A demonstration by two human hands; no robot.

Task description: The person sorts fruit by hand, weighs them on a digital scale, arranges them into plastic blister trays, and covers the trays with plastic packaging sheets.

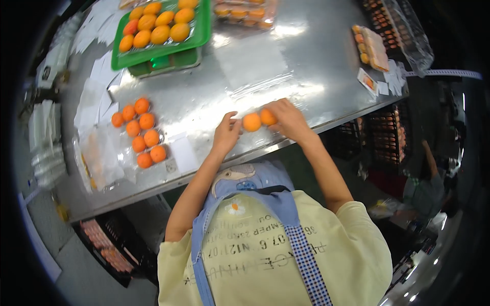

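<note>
**Inspector:** Start at the grip. What does the right hand [287, 120] have?

**Assistant:** Its fingers are closed around the right-hand fruit [268, 117], curled over the top and far side. The grip is on that single fruit.

**Inspector:** And the left hand [227, 133]?

**Assistant:** Partly curled, fingers apart, beside the left-hand fruit [251, 122]. Contact cannot be confirmed; I see no grasp.

**Inspector:** State the handling in hand.

**Assistant:** In my judgement, two fruits are being positioned side by side on the metal table [204, 89], near its front edge. Any shift of the pair would call for light pressure and support from both sides, as round fruit may roll.

**Inspector:** Orientation?

**Assistant:** Each fruit is round, with no evident long axis. No stem end can be made out, so which way either points is undetermined. The pair's line runs left to right, roughly along the front edge, the right-hand one slightly farther from the person.

**Inspector:** Surroundings, moving outward?

**Assistant:** Beyond the hands lies a pale flat sheet [252, 64]. To the left is a cluster of orange fruits [147, 121]; farther back, a green tray [204, 30] bears more. Packed fruit [376, 48] sits at the right.
</note>
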